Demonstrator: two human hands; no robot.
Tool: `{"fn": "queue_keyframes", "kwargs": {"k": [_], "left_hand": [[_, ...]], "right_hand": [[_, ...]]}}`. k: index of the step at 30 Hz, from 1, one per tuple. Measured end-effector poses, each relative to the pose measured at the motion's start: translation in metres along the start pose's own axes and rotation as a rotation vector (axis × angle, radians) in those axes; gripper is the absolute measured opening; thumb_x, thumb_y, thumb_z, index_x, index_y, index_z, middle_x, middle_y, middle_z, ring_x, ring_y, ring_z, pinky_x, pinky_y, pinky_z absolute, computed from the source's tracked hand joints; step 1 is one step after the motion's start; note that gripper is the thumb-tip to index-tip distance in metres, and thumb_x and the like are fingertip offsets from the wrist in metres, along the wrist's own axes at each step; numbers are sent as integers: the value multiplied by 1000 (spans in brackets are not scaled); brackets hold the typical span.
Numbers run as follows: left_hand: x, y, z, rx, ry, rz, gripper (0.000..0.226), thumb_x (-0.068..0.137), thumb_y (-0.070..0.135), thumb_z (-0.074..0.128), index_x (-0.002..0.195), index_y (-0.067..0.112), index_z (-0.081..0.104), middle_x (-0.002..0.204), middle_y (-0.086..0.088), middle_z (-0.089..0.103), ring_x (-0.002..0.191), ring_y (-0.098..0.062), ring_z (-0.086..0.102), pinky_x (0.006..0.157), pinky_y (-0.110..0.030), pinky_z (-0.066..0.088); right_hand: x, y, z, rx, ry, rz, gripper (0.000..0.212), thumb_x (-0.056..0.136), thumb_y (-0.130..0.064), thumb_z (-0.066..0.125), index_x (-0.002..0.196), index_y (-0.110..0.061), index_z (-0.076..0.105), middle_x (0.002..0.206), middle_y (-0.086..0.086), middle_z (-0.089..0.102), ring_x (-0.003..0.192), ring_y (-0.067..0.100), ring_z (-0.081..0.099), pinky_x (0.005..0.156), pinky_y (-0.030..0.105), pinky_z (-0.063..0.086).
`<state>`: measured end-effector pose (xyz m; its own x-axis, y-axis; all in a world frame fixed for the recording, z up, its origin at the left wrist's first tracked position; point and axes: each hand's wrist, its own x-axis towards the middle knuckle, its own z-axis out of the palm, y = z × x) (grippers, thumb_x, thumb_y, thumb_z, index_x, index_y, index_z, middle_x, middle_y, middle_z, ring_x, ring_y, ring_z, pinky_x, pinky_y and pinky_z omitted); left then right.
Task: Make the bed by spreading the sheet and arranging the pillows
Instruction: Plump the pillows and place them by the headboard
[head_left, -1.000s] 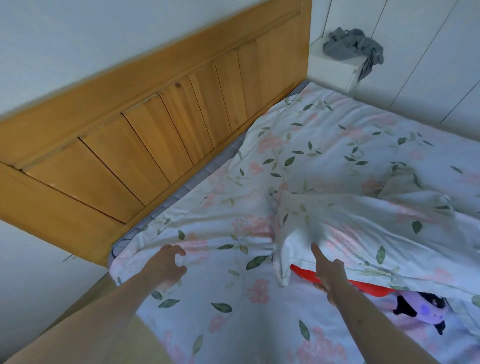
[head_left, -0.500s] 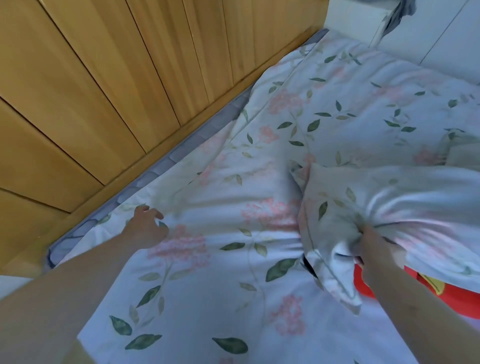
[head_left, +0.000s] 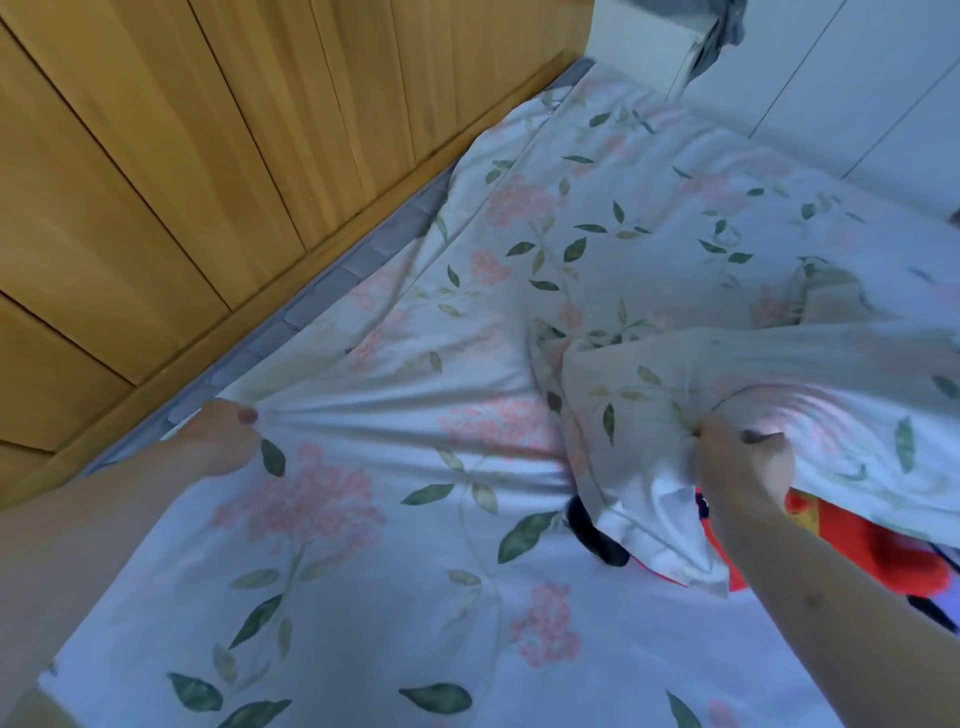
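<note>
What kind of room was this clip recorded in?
Most likely a bedroom. A floral sheet covers a mattress pushed against a wooden headboard, and the left hand and right hand are each gripping floral bedding; the right holds what looks like a pillow.

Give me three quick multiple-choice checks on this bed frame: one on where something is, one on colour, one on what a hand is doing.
1. The left hand is where?
A. at the floral sheet's edge by the wooden headboard
B. on the white cabinet
C. on the red toy

2. The flowers on the sheet are which colour?
A. blue
B. pink
C. yellow

3. The right hand is in what state?
A. flat and open on the sheet
B. hanging idle off the bed
C. gripping bunched floral cloth

Answers: 1 A, its fingers pinch the sheet beside the grey mattress edge. 2 B, pink clusters with green leaves. 3 C, folds radiate from its curled fingers.
</note>
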<state>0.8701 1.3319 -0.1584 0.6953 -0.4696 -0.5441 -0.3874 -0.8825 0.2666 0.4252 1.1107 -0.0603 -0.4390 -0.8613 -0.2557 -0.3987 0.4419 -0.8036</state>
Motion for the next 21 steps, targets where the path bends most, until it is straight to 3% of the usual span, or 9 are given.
{"fn": "queue_keyframes", "kwargs": {"k": [3,5,6,8,10,12,17,19,21], "left_hand": [[-16,11,-17,37,-165,-45,66,98,22,60,155,8,32,140,-20,54,86,-27,62,60,-28,49],[-29,29,-23,32,-179,-13,67,94,29,66,152,13,37,144,-15,50,106,-29,62,76,-36,54],[-35,41,-24,-24,-147,23,58,93,32,67,145,16,46,137,-11,53,102,-26,62,74,-35,53],[-46,73,-31,-247,-136,77,46,93,45,66,128,17,55,119,-4,54,93,-21,61,76,-34,51],[-62,111,-43,-548,-182,73,51,91,59,61,122,17,60,120,1,56,103,-23,61,92,-40,51],[-80,141,-60,-787,-268,19,64,83,72,58,119,20,66,123,4,64,104,-23,63,95,-42,50],[-120,145,-64,-682,-652,34,84,67,92,56,122,29,70,118,-4,74,106,-27,71,93,-38,53],[-126,124,-47,-629,-708,-3,83,64,83,69,127,29,67,119,-8,73,105,-31,72,97,-45,54],[-129,100,-27,-613,-681,-19,77,62,65,84,125,22,70,111,-11,76,99,-34,74,97,-50,55]], "right_hand": [[-8,-38,-13,41,-29,-228,26,75,-20,64,87,1,55,76,11,60,69,35,57,62,41,51],[-20,-56,-16,98,-105,-353,25,70,-19,62,80,4,56,65,8,60,59,26,54,56,41,51],[-27,-61,-16,134,-186,-418,21,69,-16,60,73,3,54,58,6,54,53,21,49,50,37,45],[-50,-75,-19,217,-337,-509,20,72,-7,59,59,-5,43,50,3,41,48,16,39,45,28,32],[-75,-92,-26,271,-461,-533,32,72,-4,59,53,-14,35,47,-1,36,47,16,35,46,25,28],[-96,-101,-31,296,-571,-540,31,70,-4,58,53,-17,36,49,-5,38,48,15,36,47,25,30],[-142,-81,-44,300,-846,-427,30,65,4,53,52,-19,39,51,-8,36,49,12,32,48,24,27],[-144,-48,-42,261,-902,-247,20,57,-2,52,58,-16,38,54,-6,35,49,13,33,47,25,28],[-133,-5,-34,115,-880,-54,20,57,-13,64,73,-18,54,66,-8,55,59,13,54,54,27,45]]}}
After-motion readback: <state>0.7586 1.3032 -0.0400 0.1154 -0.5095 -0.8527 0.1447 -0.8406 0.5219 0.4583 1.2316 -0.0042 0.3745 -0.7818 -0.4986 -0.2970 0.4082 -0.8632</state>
